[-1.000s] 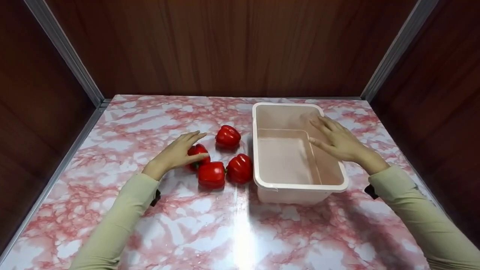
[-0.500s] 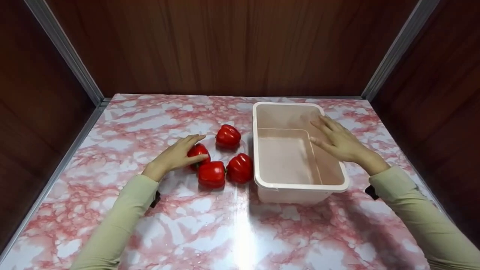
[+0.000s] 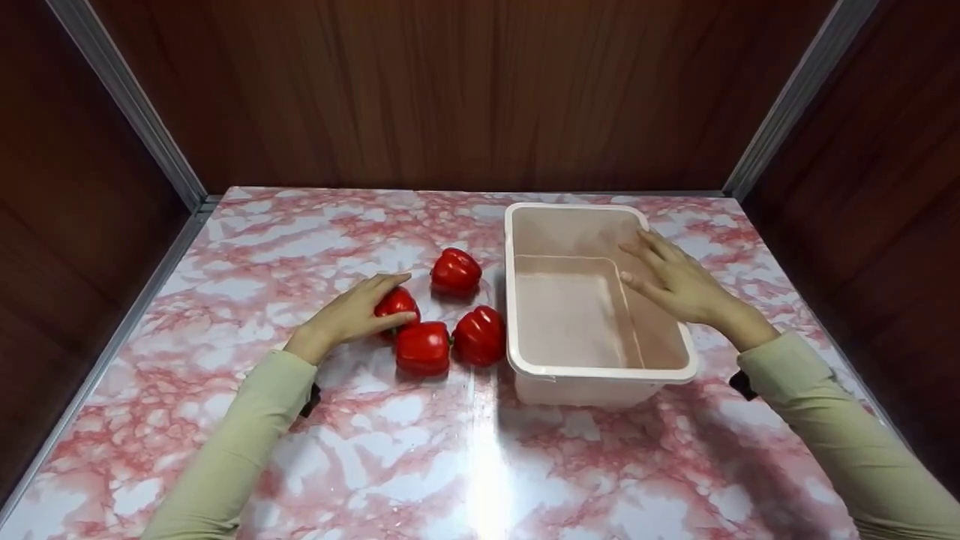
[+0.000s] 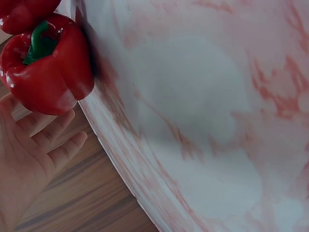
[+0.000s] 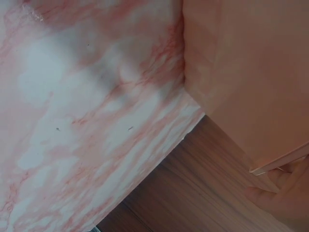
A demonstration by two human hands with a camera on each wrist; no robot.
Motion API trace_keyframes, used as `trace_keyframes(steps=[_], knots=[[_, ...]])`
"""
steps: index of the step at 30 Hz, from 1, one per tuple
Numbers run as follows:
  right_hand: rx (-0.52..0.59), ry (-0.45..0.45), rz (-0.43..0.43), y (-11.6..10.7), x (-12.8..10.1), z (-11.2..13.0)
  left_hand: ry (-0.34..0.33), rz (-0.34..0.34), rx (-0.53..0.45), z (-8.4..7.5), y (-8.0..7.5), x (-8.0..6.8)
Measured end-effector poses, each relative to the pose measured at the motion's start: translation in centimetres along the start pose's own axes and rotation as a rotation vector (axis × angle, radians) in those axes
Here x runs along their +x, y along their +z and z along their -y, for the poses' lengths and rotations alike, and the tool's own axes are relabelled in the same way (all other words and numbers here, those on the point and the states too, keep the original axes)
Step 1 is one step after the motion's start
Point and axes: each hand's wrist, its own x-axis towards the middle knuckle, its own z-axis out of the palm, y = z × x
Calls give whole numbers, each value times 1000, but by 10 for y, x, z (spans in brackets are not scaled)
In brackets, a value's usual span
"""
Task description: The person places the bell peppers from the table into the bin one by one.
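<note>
My left hand (image 3: 346, 313) reaches round the leftmost red bell pepper (image 3: 397, 301), thumb on the near side and fingers on the far side. The fingers are fairly straight; firm contact cannot be told. In the left wrist view, a bell pepper (image 4: 53, 72) with a green stem lies just beyond the spread fingers. Close by lie a front bell pepper (image 3: 422, 350), a right one (image 3: 480, 337) and a back one (image 3: 456, 272). Over the right rim of a pale plastic tub (image 3: 606, 373) lies my right hand (image 3: 681, 289), fingers extended and holding no pepper.
The tub stands right of the peppers, its near wall close to the right one. A pink and white marbled table (image 3: 360, 465) bears everything. Dark wood panels (image 3: 465, 97) rise behind and at both sides, with metal posts at the corners.
My left hand has come down slightly onto the leftmost bell pepper, its fingers lower than before. The right hand, the tub and the other peppers look still.
</note>
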Motion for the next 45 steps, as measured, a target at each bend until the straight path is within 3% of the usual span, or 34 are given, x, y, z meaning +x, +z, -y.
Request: trace_keyframes(steps=[13, 45], knots=[[25, 12, 27, 0, 0, 0, -43, 33, -2, 3, 6, 1], [73, 44, 38, 1, -1, 0, -28, -2, -56, 8, 10, 3]])
